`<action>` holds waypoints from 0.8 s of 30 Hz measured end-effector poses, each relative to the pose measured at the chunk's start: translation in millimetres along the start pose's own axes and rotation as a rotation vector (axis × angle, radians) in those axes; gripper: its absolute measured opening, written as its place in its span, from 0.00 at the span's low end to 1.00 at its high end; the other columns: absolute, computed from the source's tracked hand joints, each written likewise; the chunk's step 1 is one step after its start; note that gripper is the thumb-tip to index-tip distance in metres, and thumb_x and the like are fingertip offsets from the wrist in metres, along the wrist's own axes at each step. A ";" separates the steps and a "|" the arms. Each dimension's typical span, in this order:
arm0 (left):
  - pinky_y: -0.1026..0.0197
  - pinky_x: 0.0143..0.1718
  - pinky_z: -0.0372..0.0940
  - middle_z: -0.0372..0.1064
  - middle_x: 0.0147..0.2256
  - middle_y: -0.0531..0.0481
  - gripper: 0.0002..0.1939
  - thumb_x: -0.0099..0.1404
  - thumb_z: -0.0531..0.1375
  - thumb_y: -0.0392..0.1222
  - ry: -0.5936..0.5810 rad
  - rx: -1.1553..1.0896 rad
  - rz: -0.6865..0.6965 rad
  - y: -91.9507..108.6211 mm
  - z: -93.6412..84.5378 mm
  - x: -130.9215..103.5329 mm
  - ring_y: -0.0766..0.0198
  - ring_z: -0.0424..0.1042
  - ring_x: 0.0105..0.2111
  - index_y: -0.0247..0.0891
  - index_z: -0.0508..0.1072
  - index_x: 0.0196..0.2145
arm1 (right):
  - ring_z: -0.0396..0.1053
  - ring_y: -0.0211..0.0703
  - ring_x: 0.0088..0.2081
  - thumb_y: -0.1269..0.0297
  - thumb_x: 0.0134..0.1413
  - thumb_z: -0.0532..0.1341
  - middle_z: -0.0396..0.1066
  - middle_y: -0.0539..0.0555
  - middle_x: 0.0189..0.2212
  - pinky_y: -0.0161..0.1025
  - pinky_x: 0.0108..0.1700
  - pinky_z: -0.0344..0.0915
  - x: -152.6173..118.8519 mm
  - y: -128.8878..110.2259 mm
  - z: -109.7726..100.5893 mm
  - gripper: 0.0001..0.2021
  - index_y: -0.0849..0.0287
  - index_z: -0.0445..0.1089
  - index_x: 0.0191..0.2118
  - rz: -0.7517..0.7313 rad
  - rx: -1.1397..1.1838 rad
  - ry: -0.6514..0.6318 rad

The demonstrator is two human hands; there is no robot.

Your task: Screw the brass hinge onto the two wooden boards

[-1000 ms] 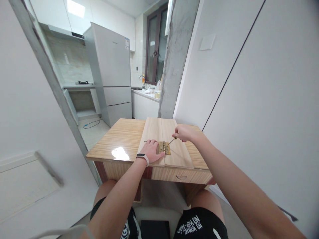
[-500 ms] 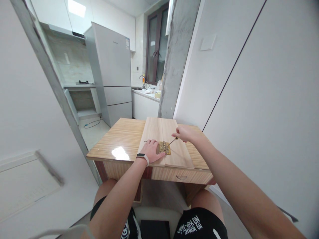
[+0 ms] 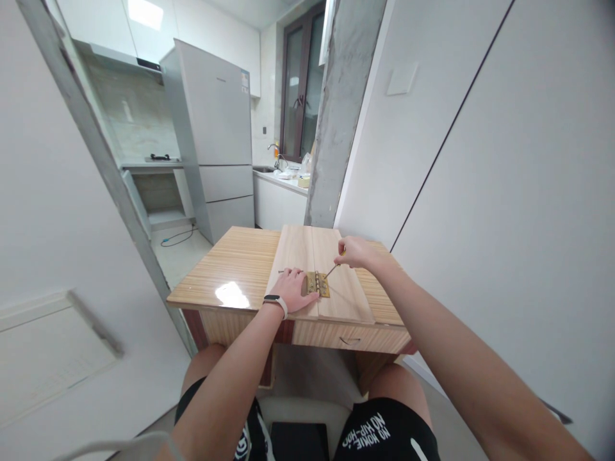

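Brass hinge (image 3: 323, 286) across the seam of two pale boards, a screwdriver (image 3: 333, 269) at its right leaf.
The hinge is yellowish and shiny, its knuckle along the seam between the left board (image 3: 298, 246) and right board (image 3: 343, 301), nearer their front ends. Both boards lie flat on the striped table (image 3: 218, 272), reaching about its front edge; bare tabletop opens widely leftward, while a white wall (image 3: 485, 211) rises beyond the right side. The left hand (image 3: 291, 289) rests palm-down — fingers extended, gripping nothing, thumb over the hinge's near part. The right hand (image 3: 353, 251) is raised, fingers curled closed around the screwdriver's handle — its shaft slants down-left.
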State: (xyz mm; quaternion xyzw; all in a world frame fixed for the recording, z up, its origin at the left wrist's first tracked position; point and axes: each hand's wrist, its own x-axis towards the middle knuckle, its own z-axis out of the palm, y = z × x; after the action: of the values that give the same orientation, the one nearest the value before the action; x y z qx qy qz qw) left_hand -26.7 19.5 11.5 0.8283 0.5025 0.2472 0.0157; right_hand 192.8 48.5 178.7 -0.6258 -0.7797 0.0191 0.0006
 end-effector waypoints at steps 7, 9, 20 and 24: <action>0.43 0.58 0.58 0.68 0.54 0.41 0.35 0.63 0.56 0.71 0.018 0.005 0.016 -1.1 1.7 0.1 0.43 0.63 0.55 0.42 0.69 0.56 | 0.74 0.46 0.46 0.60 0.53 0.71 0.78 0.56 0.45 0.34 0.38 0.63 -1.1 -2.7 -0.2 0.13 0.58 0.75 0.42 -0.077 -0.101 0.023; 0.43 0.57 0.58 0.68 0.54 0.41 0.35 0.63 0.56 0.71 0.025 0.004 0.018 -0.8 1.6 0.2 0.43 0.63 0.54 0.42 0.69 0.56 | 0.76 0.49 0.44 0.53 0.58 0.68 0.78 0.61 0.43 0.36 0.39 0.64 -3.9 -6.6 -2.8 0.15 0.60 0.75 0.43 -0.054 -0.131 -0.015; 0.43 0.57 0.58 0.67 0.54 0.40 0.36 0.63 0.55 0.72 0.017 0.006 0.015 -1.3 1.8 -0.3 0.43 0.63 0.54 0.41 0.69 0.56 | 0.76 0.46 0.40 0.59 0.62 0.65 0.79 0.58 0.36 0.35 0.38 0.63 -5.4 -9.8 -6.8 0.09 0.59 0.76 0.41 -0.048 -0.100 -0.006; 0.43 0.57 0.58 0.67 0.54 0.40 0.36 0.63 0.55 0.72 0.011 0.007 0.011 -1.4 1.4 0.0 0.43 0.62 0.54 0.42 0.69 0.57 | 0.74 0.44 0.46 0.62 0.54 0.71 0.78 0.55 0.45 0.34 0.40 0.63 -4.9 -8.5 -3.5 0.12 0.57 0.75 0.44 -0.093 -0.037 0.039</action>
State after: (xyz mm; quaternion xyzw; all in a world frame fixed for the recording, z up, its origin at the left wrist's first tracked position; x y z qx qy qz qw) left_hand -27.3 20.5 9.8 0.8298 0.4988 0.2500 0.0085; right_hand 185.6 42.0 182.6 -0.5889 -0.8081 -0.0073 0.0050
